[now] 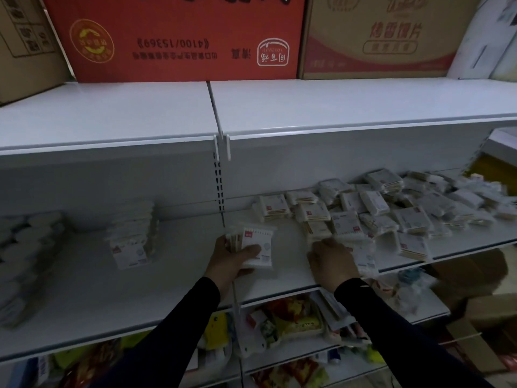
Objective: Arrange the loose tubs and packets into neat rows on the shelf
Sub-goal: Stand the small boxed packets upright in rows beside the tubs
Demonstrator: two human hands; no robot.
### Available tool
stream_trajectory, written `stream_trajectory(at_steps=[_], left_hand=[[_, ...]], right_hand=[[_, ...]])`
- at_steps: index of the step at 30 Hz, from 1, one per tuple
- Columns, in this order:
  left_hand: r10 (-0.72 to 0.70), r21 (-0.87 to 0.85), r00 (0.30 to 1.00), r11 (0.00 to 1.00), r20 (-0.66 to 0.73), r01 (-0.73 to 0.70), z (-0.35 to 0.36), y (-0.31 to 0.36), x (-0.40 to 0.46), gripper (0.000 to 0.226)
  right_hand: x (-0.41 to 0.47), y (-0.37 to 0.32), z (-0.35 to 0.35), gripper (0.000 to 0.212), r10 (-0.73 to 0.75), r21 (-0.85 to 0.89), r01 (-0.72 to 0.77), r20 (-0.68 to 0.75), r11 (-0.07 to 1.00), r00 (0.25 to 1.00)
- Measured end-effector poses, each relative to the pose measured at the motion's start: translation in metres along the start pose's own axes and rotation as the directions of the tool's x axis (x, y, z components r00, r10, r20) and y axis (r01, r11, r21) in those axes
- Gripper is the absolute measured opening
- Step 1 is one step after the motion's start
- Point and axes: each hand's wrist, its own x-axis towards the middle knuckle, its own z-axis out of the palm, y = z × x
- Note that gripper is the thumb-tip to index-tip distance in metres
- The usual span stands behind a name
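My left hand (230,259) grips a small stack of white packets (256,245) upright above the middle of the white shelf (140,289). My right hand (333,261) lies palm down on a white packet (363,256) at the near edge of a loose heap of packets (391,208) spread over the shelf's right half. A neat row of the same packets (131,236) stands on the left half. White tubs (25,247) are lined up at the far left, blurred.
The shelf above (335,107) carries a red carton (179,37) and brown cartons (377,37). Lower shelves hold colourful snack bags (288,320). A slotted upright post (219,186) divides the back panel. Cardboard boxes (475,275) stand at the lower right.
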Motion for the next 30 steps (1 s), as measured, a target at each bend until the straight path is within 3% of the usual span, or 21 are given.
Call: stream_trajectory(at_steps=[3,7,9,13,16,18,19,21,24,26,30], left_hand=[[0.011,0.001,1.000,1.000,-0.001,-0.011,0.000,-0.001,0.000,0.062],[0.003,-0.033,1.000,0.999,-0.029,-0.004,-0.010,-0.002,0.001,0.068],[0.005,-0.033,0.999,0.999,-0.038,-0.006,-0.019,-0.003,0.000,0.070],[0.024,-0.046,0.995,0.999,-0.101,-0.028,-0.034,-0.002,-0.007,0.064],[0.020,-0.066,0.989,0.997,-0.145,-0.030,-0.044,-0.004,-0.014,0.064],[0.025,-0.070,0.986,0.997,-0.165,-0.037,-0.050,-0.005,-0.019,0.062],[0.027,-0.070,0.984,0.997,-0.173,-0.040,-0.052,-0.005,-0.022,0.062],[0.041,-0.071,0.980,0.996,-0.195,-0.056,-0.057,-0.004,-0.029,0.061],[0.071,-0.091,0.971,0.991,-0.229,-0.094,-0.067,-0.001,-0.043,0.066],[0.088,-0.102,0.962,0.988,-0.260,-0.118,-0.077,0.001,-0.055,0.074],[0.114,-0.104,0.929,0.982,-0.352,-0.160,-0.100,0.004,-0.080,0.065]], right_hand=[[-0.006,-0.015,0.001,0.037,-0.056,0.026,0.056,-0.008,0.998,0.998],[-0.005,-0.037,-0.001,0.032,-0.166,0.110,0.156,0.085,0.982,0.983],[0.000,-0.041,-0.003,0.036,-0.154,0.134,0.139,0.109,0.981,0.982],[0.018,-0.042,-0.009,0.054,-0.084,-0.016,0.091,0.241,0.996,0.967],[0.031,-0.041,-0.009,0.067,-0.068,0.057,0.049,0.405,0.997,0.912],[0.037,-0.043,-0.008,0.075,-0.071,0.089,0.037,0.419,0.995,0.905],[0.039,-0.046,-0.009,0.075,-0.076,0.115,0.029,0.421,0.993,0.904],[0.044,-0.055,-0.010,0.054,-0.115,0.223,0.023,0.413,0.975,0.904],[0.043,-0.073,-0.015,0.028,-0.192,0.520,-0.024,0.358,0.854,0.914],[0.041,-0.089,-0.016,0.025,-0.222,0.648,-0.059,0.344,0.759,0.912],[0.038,-0.126,-0.008,0.028,-0.286,0.736,-0.023,0.292,0.677,0.913]])
